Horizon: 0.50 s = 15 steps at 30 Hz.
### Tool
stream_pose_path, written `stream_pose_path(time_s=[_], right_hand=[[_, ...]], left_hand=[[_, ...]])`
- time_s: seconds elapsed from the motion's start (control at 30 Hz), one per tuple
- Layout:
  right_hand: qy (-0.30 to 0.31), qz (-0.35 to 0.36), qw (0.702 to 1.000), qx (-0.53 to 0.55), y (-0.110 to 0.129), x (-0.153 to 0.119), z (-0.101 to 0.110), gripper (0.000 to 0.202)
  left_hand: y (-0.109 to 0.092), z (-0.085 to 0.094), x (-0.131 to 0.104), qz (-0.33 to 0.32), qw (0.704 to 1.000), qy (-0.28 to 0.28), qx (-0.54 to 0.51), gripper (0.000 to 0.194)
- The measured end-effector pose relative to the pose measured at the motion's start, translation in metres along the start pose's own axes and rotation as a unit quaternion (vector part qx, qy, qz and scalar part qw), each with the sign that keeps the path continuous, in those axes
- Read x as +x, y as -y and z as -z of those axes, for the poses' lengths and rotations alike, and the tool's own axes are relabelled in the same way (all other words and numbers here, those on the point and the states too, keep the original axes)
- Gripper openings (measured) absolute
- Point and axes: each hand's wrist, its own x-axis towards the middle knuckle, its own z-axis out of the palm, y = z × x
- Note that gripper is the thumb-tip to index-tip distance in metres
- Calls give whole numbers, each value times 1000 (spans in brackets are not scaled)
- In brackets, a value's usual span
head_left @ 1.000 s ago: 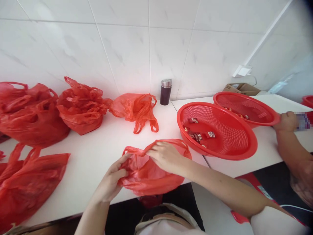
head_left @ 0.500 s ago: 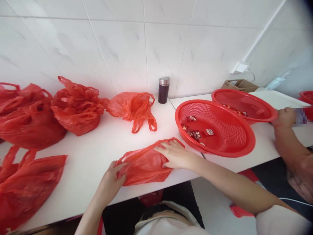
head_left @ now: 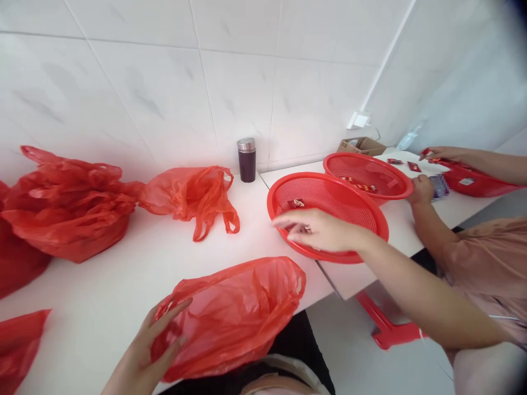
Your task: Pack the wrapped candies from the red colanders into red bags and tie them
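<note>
My right hand [head_left: 325, 230]'s left the bag [head_left: 234, 312], fingers parted over the basket [head_left: 348, 198] | left hand [head_left: 140, 354] spread at its mouth | packets [head_left: 297, 203] seemingly within reach

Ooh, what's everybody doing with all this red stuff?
Someone has their left hand at one end of an open red plastic bag on the table's near edge. Their right hand is over the nearer red basket, fingers apart, with small wrapped packets inside. Another person's hand is by the basket behind. More red bags are on the left, and a dark flask stands near the wall.
</note>
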Motion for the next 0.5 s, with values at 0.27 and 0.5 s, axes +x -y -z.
stream_pose_path(time_s=[0.27,0.5], right_hand=[[107,-142,957,-229,-110,34,-7,87],[82,-125,971,-188,-127,49,-14,35]], left_hand=[[-20,-28,4,48,990,5,-129,60],[-21,-38,15,79,989,23,-126,63]])
